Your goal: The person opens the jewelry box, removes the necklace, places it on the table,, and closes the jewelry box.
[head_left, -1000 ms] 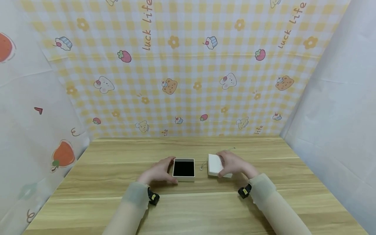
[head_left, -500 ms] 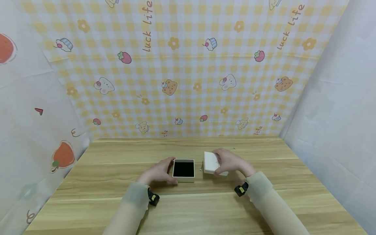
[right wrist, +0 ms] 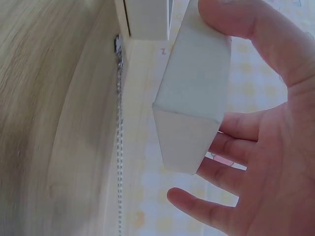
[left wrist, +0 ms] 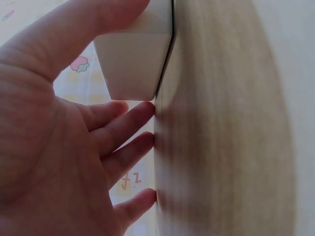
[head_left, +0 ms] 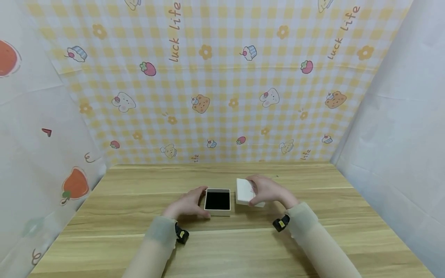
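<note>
A small square white box (head_left: pixel 217 212) with a black inside stands without its lid on the table. My left hand (head_left: pixel 187 202) holds its left side, thumb at the near wall and fingertips at the far corner. To the right of the box, my right hand (head_left: pixel 270 191) grips a white box lid (head_left: pixel 244 190) between thumb and fingers. In the right wrist view the lid (right wrist: pixel 194 73) is raised off the tabletop and slightly tilted. A thin silver chain necklace (right wrist: pixel 119 93) lies on the table below it; the head view hides most of it behind lid and hand.
The wood-grain table (head_left: pixel 222 247) runs back to a yellow checked cloth (head_left: pixel 222 85) with printed cartoons. White cloth hangs along both sides. Each wrist wears a small black camera, one (head_left: pixel 181 234) on the left and another (head_left: pixel 281 223) on the right.
My right hand has lifted the lid and carried it left toward the box, now covering the necklace's pendant end in the head view. My left hand and the box have stayed in place.
</note>
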